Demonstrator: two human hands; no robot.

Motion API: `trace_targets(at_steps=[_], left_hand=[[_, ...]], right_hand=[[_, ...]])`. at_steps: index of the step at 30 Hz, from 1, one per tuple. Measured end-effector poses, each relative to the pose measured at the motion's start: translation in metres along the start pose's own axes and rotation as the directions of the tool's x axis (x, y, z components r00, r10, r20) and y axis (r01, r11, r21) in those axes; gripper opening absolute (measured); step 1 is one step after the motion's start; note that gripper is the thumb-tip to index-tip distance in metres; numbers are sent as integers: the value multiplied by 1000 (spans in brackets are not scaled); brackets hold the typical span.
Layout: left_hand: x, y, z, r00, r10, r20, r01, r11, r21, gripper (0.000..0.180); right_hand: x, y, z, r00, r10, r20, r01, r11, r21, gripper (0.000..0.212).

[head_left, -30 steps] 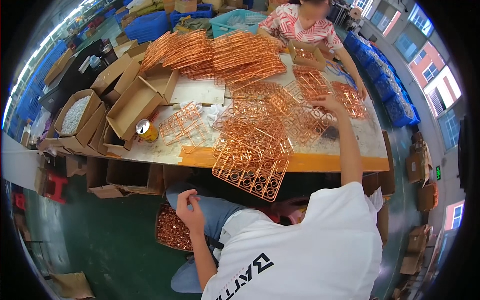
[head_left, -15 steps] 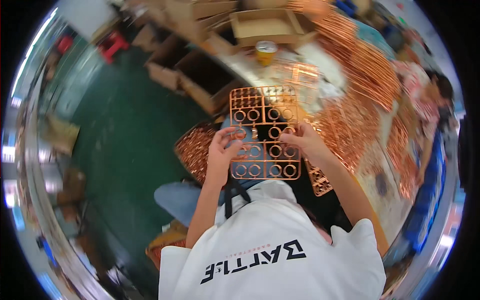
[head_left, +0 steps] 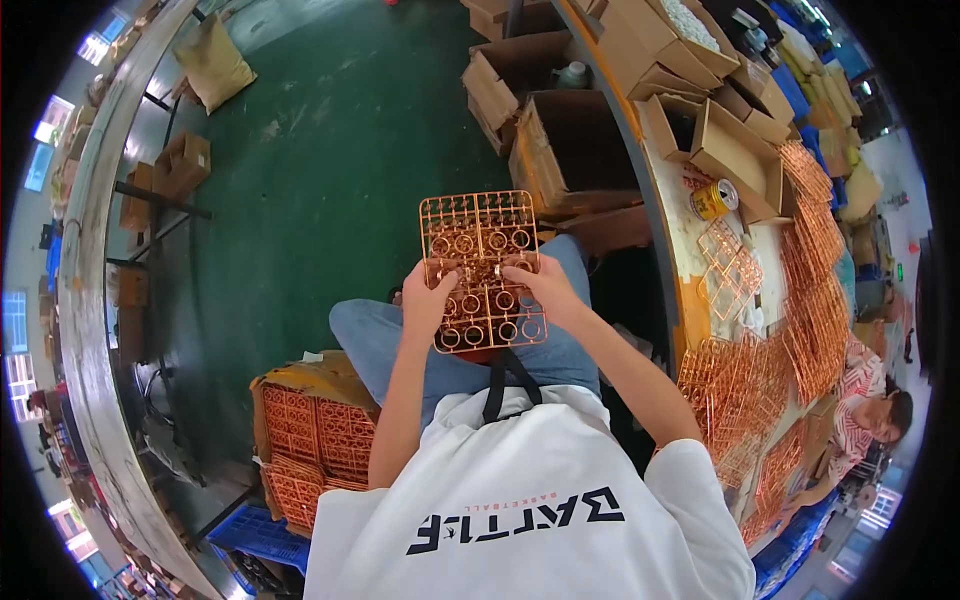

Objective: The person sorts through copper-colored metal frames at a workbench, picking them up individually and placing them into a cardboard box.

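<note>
A copper-coloured sprue frame (head_left: 485,318), set with rows of rings, is held up in front of my lap. My left hand (head_left: 428,298) grips its left side, thumb laid over the rings. On the opposite side my right hand (head_left: 545,284) holds it, with thumb and fingers around the edge and near the middle bar. Small copper parts show through the openings between my hands; whether they lie behind the sprue frame or belong to it, I cannot tell.
A worktable (head_left: 690,310) on my right bears heaped copper sprue frames (head_left: 735,400), cardboard trays (head_left: 735,150) and a yellow can (head_left: 714,199). Open cartons (head_left: 570,150) stand ahead. A box of stacked frames (head_left: 315,440) sits at my left. Another person (head_left: 865,400) is at the far right.
My view has swung left, so the worktable now appears farther right. Both hands still hold the sprue frame, which has shifted slightly left in view. The right thumb has moved inward toward the middle bar.
</note>
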State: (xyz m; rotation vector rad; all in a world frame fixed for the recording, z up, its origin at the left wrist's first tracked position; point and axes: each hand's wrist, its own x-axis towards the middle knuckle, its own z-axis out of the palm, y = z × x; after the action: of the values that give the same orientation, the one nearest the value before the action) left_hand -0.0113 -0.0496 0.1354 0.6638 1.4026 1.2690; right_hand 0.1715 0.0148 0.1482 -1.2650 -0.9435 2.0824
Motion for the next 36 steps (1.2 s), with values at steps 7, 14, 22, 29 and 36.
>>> trace_targets(at_steps=[7,14,22,29,36], left_hand=[[22,-11,-8,1000,9,-27,-11,996,-84,23],[51,-38,-2,996,88,30,-90,991,100,41],[62,-32,0,964,-140,226,185,963,-194,28],[56,-29,4,964,-194,180,218,968,-126,25],[64,-81,-8,997,-77,19,77,997,8,25]], right_hand=[[41,23,0,996,-62,-60,52,987,-151,15],[52,13,-13,997,4,75,-7,999,50,16],[62,14,-20,992,108,-71,-105,994,37,17],[72,17,-33,985,159,68,-163,985,63,19],[65,35,-36,977,210,-23,-211,976,-48,26]])
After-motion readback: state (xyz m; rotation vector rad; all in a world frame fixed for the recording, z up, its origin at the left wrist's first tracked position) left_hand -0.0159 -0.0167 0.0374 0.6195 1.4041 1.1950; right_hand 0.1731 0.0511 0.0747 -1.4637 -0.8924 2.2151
